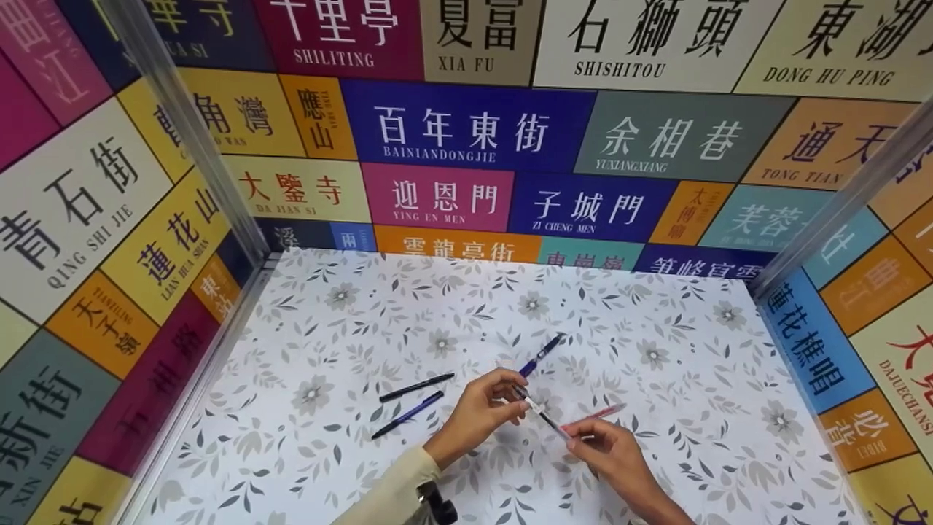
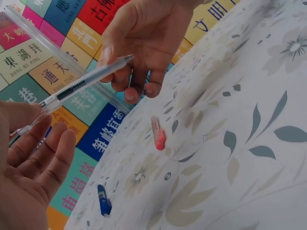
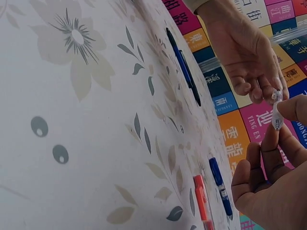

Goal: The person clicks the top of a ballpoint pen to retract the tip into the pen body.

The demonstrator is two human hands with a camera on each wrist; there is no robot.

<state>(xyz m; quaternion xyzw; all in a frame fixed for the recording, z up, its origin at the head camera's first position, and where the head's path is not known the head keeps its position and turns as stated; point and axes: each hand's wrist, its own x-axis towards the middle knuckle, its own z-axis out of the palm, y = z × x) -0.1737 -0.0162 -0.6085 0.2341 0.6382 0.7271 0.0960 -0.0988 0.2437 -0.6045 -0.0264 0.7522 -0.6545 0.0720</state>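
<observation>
A clear-barrelled pen (image 2: 79, 82) with a dark refill is held between the two hands above the table. My left hand (image 1: 477, 412) pinches its clip end between thumb and fingers. At the pointed end, my right hand (image 1: 611, 448) pinches the barrel with thumb and index finger, its other fingers loosely bent. In the right wrist view the pen (image 3: 277, 110) is seen nearly end-on, so most of its length is hidden. Behind the hands on the table lie a blue pen (image 1: 541, 355) and a red pen (image 1: 601, 413), the latter partly covered by the right hand.
Left of the hands, a black pen (image 1: 417, 388) and a dark blue pen (image 1: 408, 415) lie side by side. The table (image 1: 240, 350) has a white floral cover. Panels with coloured place-name tiles (image 1: 470, 124) and metal posts (image 1: 211, 138) enclose its back and sides.
</observation>
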